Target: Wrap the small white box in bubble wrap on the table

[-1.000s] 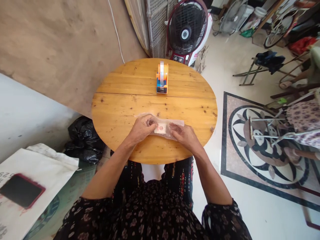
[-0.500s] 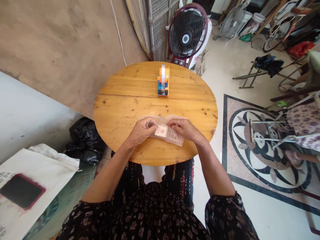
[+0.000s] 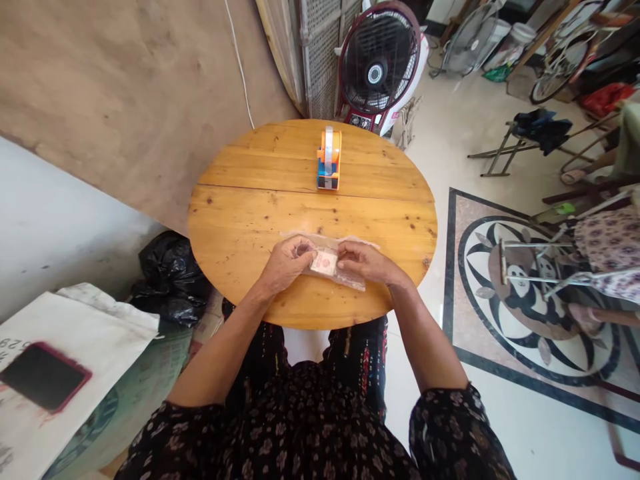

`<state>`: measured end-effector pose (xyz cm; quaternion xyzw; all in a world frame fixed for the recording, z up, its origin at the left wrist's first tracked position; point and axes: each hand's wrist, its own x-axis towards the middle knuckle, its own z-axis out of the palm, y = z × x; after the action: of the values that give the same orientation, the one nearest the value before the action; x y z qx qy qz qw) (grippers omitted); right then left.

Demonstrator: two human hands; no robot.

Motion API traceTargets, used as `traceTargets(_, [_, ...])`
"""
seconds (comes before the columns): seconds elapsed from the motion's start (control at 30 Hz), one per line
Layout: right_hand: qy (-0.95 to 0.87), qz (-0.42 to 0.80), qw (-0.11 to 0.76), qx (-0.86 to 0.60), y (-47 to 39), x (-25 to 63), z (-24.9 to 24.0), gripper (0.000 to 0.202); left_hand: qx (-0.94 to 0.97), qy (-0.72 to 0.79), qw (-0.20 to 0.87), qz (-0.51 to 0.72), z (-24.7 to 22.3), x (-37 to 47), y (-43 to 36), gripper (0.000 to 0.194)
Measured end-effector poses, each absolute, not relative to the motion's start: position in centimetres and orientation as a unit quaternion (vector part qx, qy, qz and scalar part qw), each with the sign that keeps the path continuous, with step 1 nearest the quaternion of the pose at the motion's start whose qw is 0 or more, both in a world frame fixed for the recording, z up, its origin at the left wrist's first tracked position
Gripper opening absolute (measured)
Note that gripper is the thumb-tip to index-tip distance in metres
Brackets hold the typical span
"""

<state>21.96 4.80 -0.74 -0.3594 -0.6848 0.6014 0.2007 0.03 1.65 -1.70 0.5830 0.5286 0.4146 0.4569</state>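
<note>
Red-printed pale block [image 3: 325, 262], orange-and-blue tape dispenser [image 3: 335, 160]

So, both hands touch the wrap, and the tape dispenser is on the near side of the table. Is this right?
Not quite: the head view shows the tape dispenser on the far side of the table, beyond the wrap. The left hand and right hand do touch the wrap.

Reads as roughly "29" in dark figures on the sack [image 3: 113, 337], at the left of view, with another figure alongside too unclear to settle. Printed again lower down the sack, dark and illegible. Printed in red on the block [image 3: 324, 263], too small to read. Marked also on the fan's panel [image 3: 360, 121], likewise illegible.
</note>
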Motion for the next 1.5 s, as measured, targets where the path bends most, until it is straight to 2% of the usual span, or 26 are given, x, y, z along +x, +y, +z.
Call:
traceTargets(0.1, [-0.692, 0.589, 0.203, -0.364, 4.5, 22.1, -0.7, 0.021, 0.578, 0.53, 0.465, 0.412, -1.7, 0.1, 1.6, 0.012])
traceTargets(0.2, [-0.726, 0.52, 0.209, -0.399, 4.2, 22.2, -0.9, 0.018, 0.584, 0.526, 0.472, 0.399, -1.6, 0.2, 1.4, 0.012])
traceTargets(0.4, [-0.747, 0.361, 0.29, -0.477, 3.3, 21.9, -1.2, 0.018, 0.567, 0.54, 0.484, 0.39, -1.4, 0.3, 1.2, 0.017])
traceTargets(0.57, [-0.776, 0.238, 0.275, -0.516, 2.6, 21.1, -1.2, 0.017, 0.538, 0.54, 0.51, 0.398, -1.0, 0.6, 1.0, 0.024])
traceTargets(0.73, [-0.826, 0.055, 0.263, -0.495, 0.9, 20.4, -0.1, 0.019, 0.541, 0.552, 0.49, 0.403, -0.9, 0.8, 0.8, 0.022])
traceTargets(0.83, [-0.85, -0.008, 0.241, -0.469, -0.6, 19.7, 0.4, 0.02, 0.552, 0.544, 0.484, 0.406, -1.1, 0.8, 0.8, 0.017])
traceTargets(0.97, [-0.895, 0.0, 0.187, -0.405, -1.6, 18.8, 0.3, 0.024, 0.571, 0.536, 0.471, 0.405, -1.1, 0.7, 0.9, 0.011])
traceTargets(1.2, [-0.904, 0.073, 0.145, -0.397, -0.7, 18.8, 0.5, 0.024, 0.558, 0.542, 0.488, 0.396, -1.9, -2.3, 0.7, 0.026])
traceTargets(1.27, [-0.908, 0.077, 0.128, -0.392, -0.5, 18.7, 0.9, 0.026, 0.573, 0.573, 0.452, 0.372, -2.3, -3.6, 0.4, 0.028])
traceTargets(1.4, [-0.916, 0.07, 0.092, -0.385, 0.0, 18.5, 1.5, 0.029, 0.612, 0.631, 0.354, 0.319, -2.7, -5.2, -0.2, 0.019])
traceTargets(1.5, [-0.917, 0.08, 0.084, -0.381, 0.5, 18.6, 1.6, 0.033, 0.612, 0.639, 0.352, 0.304, -2.2, -5.3, -0.5, 0.019])
